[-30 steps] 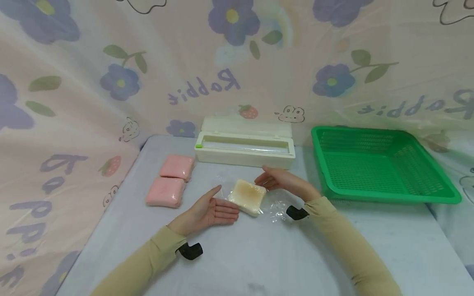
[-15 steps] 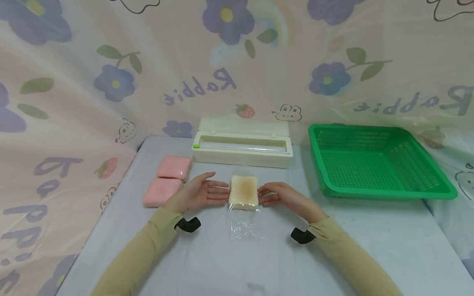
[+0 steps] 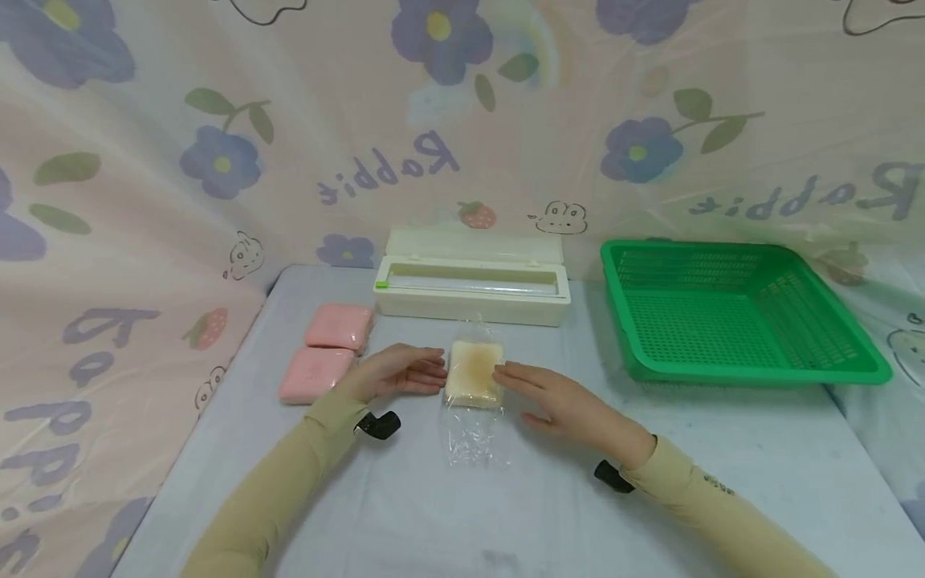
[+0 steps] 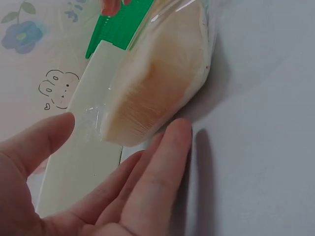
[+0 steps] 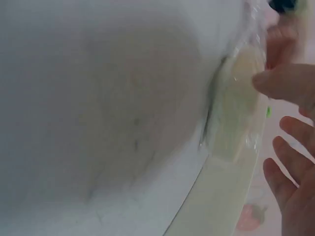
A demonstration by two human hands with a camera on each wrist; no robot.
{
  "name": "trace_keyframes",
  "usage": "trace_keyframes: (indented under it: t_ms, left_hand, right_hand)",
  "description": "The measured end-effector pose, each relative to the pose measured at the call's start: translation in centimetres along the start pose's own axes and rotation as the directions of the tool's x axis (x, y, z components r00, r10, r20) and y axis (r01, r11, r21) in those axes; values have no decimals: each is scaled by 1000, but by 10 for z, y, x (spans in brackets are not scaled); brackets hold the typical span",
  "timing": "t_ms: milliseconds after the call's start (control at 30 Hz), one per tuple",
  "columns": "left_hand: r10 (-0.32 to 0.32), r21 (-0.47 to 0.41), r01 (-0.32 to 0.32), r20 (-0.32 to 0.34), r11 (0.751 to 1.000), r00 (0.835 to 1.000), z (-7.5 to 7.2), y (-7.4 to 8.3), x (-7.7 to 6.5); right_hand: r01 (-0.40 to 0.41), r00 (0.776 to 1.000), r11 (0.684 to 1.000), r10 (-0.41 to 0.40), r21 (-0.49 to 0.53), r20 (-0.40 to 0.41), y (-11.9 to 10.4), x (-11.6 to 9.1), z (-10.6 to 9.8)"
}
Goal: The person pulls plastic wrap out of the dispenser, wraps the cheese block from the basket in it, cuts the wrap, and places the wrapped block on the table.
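A toast-like bread slice point(image 3: 474, 373), cream with a browned middle, lies in clear plastic film point(image 3: 473, 441) that trails loosely toward the person. My left hand point(image 3: 402, 372) is at the slice's left edge, fingers loosely bent and not gripping it. In the left wrist view, the fingers point(image 4: 162, 167) are close beside the wrapped slice point(image 4: 162, 73), thumb apart. On the other side, my right hand point(image 3: 571, 405) reaches in with nearly straight fingers, their tips at the slice's right edge. The right wrist view shows those fingers point(image 5: 283, 84) spread beside the wrapped slice point(image 5: 236, 108).
Two pink wrapped square blocks point(image 3: 318, 375) lie to the left, one behind the other. A white film dispenser box point(image 3: 473, 307) with its lid up stands behind the slice. At the right is a green plastic basket point(image 3: 751, 373). A printed curtain point(image 3: 289, 160) hangs behind the table.
The wrapped slice has turned from slanted to straight, its loose film swinging from the right toward the person. The left palm has turned downward, and the right hand has shifted lower, its fingers straightening.
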State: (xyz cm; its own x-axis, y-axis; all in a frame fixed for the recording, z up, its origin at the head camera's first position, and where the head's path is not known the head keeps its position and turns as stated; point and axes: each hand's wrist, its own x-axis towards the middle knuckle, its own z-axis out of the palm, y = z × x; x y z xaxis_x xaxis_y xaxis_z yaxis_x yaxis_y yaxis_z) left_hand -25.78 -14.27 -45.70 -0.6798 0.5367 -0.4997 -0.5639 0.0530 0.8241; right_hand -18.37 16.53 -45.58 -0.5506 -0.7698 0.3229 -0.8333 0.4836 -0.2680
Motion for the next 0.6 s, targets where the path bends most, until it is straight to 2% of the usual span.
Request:
trace_keyframes:
  t_ms: [67,133,267,433,600]
  left_hand:
    - [15,11,-15,31,1000,999,-1,1,2]
    - [18,10,-18,49,1000,999,-1,1,4]
    - [16,10,-17,53,1000,998,-3,1,9]
    - [45,38,-47,61,998,997,-3,0,9]
    - [43,22,-43,36,999,998,2,1,9]
  right_hand:
    - [99,993,990,-93,-98,66,-6,0,0]
    - [167,981,971,-146,-173,130,-11,1,3]
    - [240,959,934,-185,-265,216,-19,7,8]
    - [289,944,904,-214,-315,252,-25,17,13]
    - [375,917,839,-274,-393,290,-29,21,15]
